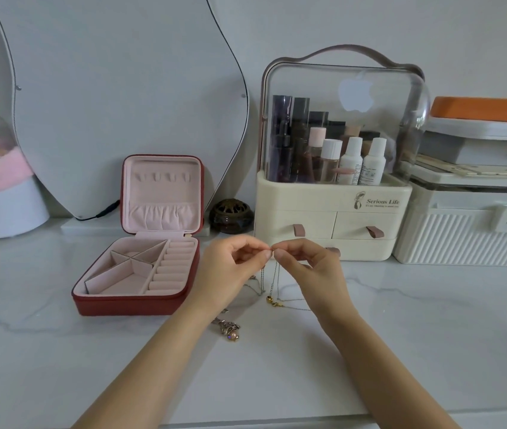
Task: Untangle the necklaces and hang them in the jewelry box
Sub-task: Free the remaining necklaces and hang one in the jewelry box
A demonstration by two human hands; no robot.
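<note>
Nearest me, a pendant (230,331) lies on the bench. Above it my left hand (233,263) and right hand (306,263) each pinch the necklaces (269,284), lifted so the knot hangs loose; the jewelry box (141,286) waits open toward the bench's left.

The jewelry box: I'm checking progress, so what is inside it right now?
The jewelry box shows only bare pink dividers, ring rolls and empty lid hooks. No necklace hangs there. The gathered lid pocket hides its contents.

White vanity corner
A marble-veined countertop (431,335) meets a plain pale wall (370,23); a curvy mirror (116,97) leans upper left.
</note>
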